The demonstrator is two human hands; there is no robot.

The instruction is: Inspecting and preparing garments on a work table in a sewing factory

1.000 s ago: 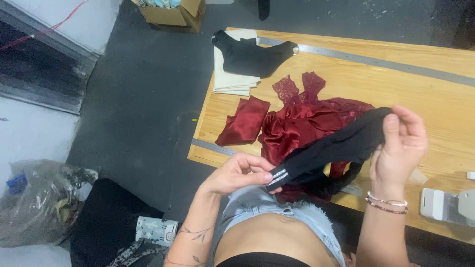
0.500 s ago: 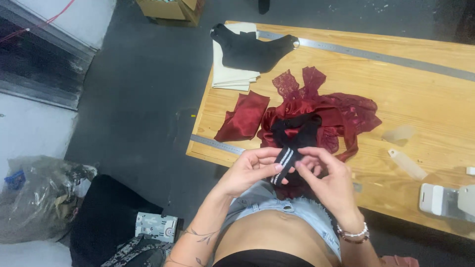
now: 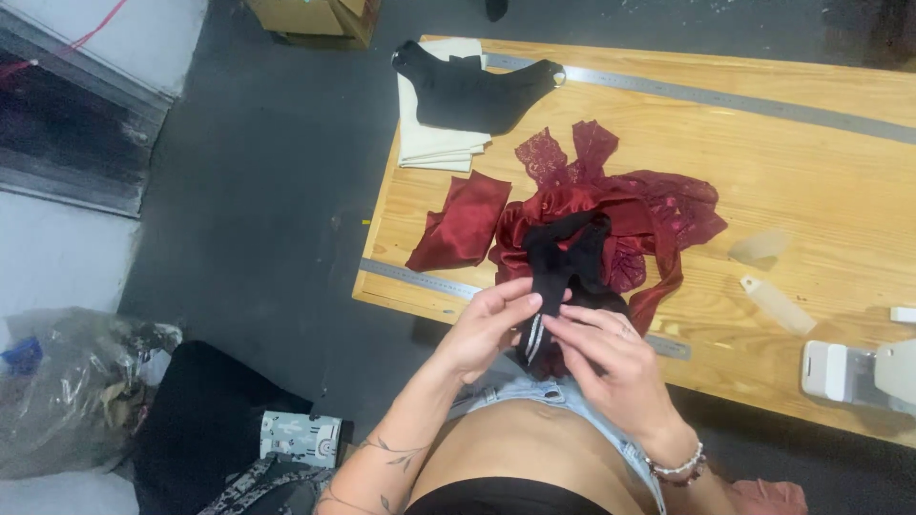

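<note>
My left hand (image 3: 489, 326) and my right hand (image 3: 611, 364) meet at the near edge of a wooden table (image 3: 821, 191). Both pinch the lower end of a black fabric strip (image 3: 558, 267) with a pale striped edge. The strip drapes up over a heap of dark red satin and lace fabric (image 3: 620, 215). A separate red satin piece (image 3: 463, 221) lies to the left of the heap.
A black fabric piece (image 3: 472, 88) rests on folded cream cloth (image 3: 429, 143) at the table's far left. Metal rulers (image 3: 420, 278) lie along the table edges. A white device (image 3: 854, 374) and clear plastic bits (image 3: 778, 303) sit right. Bags (image 3: 72, 391) crowd the floor at left.
My right hand came down from the raised right side to meet my left hand. The black strip, stretched between them before, now hangs bunched over the red fabric.
</note>
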